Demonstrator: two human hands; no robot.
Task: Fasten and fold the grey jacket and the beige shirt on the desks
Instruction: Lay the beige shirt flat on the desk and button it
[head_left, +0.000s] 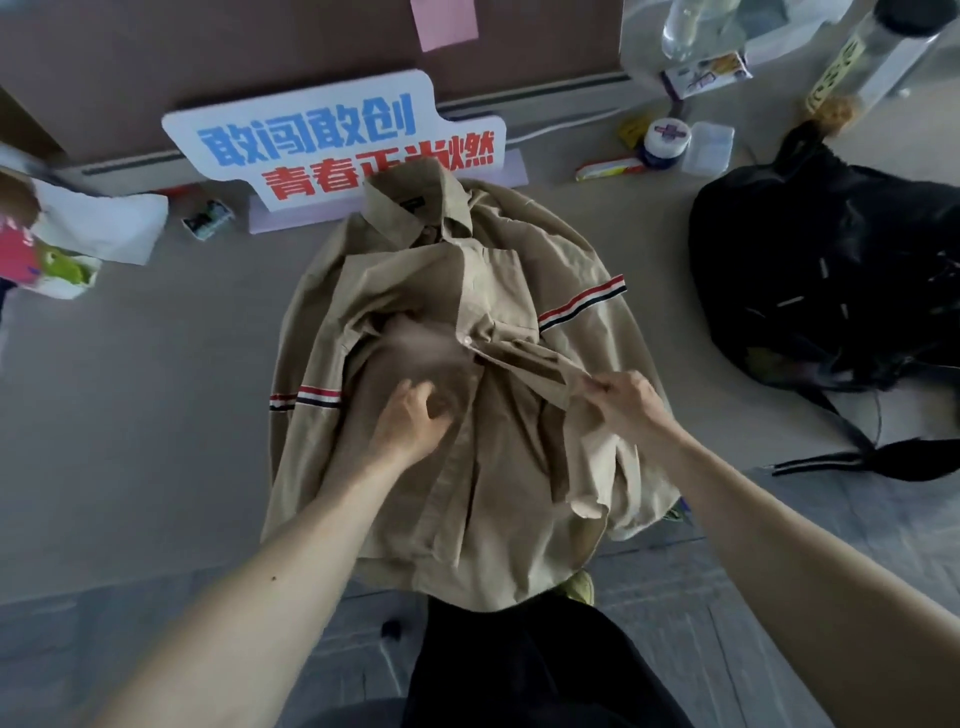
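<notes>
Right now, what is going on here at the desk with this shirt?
A person works on the beige shirt, which lies spread, front up, on the desk. The right hand pinches the edge of one front panel; the left hand rests on the other, its grip unclear. The lower front is open. A black bag lies to its right.

The white sign (332, 135) reads 敢闯敢创 in blue, 青春正当燃 in red.
</notes>
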